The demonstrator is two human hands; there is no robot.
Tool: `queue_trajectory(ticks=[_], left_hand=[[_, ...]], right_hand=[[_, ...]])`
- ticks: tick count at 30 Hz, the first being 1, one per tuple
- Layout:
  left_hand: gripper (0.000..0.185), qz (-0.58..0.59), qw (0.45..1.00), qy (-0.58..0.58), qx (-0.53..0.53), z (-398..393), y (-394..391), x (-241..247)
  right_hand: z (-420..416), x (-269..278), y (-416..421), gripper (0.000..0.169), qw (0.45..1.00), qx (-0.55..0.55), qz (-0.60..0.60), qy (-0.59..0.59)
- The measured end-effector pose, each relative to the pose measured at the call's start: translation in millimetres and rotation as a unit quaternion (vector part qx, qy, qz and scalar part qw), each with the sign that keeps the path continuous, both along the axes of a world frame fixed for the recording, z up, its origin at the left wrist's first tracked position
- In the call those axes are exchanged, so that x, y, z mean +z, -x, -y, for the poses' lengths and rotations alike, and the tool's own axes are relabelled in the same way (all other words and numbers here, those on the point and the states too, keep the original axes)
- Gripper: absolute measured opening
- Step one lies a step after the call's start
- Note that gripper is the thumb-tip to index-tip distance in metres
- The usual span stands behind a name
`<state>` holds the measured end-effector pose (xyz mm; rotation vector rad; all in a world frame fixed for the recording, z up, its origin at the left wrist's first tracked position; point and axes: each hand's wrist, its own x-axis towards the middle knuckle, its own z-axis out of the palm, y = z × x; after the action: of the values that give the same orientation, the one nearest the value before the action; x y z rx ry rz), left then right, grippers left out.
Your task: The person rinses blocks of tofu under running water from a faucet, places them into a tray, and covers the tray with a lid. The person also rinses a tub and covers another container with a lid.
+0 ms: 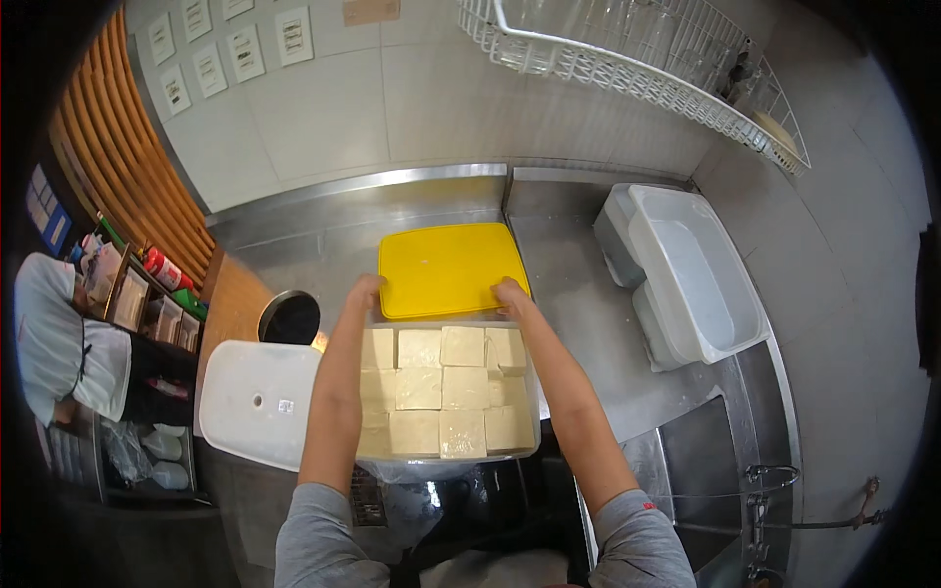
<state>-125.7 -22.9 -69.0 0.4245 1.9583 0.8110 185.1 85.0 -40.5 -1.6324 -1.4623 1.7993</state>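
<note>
My left hand (367, 289) grips the left edge of a yellow plastic cutting board (452, 272). At its lower right corner, my right hand (510, 295) has hold of the same board. The board lies flat or nearly so over the steel counter, beyond a clear plastic tub (535, 441). Rows of pale square blocks, apparently tofu (419, 389), fill that tub, which sits close before me between my forearms. Beside my left forearm is a translucent white plastic lid (253, 397) with a small round hole, partly hidden by the arm.
White plastic tubs (698, 272) are stacked on the steel counter (573, 309) at the right, near a sink (698, 463) with a tap (757, 507). A wire rack (632, 66) of glasses hangs above. At left are a dark round container (290, 318) and another person (103, 360).
</note>
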Motion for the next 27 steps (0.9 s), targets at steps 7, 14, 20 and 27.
queue_trajectory(ticks=[7,14,20,27], left_hand=[[0.028,0.211,0.955,-0.205,-0.034,-79,-120,17],[0.028,0.357,0.855,-0.37,-0.068,-82,-193,73],[0.029,0.384,0.844,-0.321,-0.194,-14,-301,135],[0.033,0.507,0.78,-0.156,-0.33,100,-417,149]], right_hand=[[-39,-38,-102,0.041,0.905,0.179,0.24,-0.301],[56,18,-179,0.032,0.969,-0.149,-0.12,-0.157],[176,35,-359,0.025,0.864,-0.398,-0.267,-0.153],[300,33,-559,0.019,0.79,-0.564,-0.197,-0.135]])
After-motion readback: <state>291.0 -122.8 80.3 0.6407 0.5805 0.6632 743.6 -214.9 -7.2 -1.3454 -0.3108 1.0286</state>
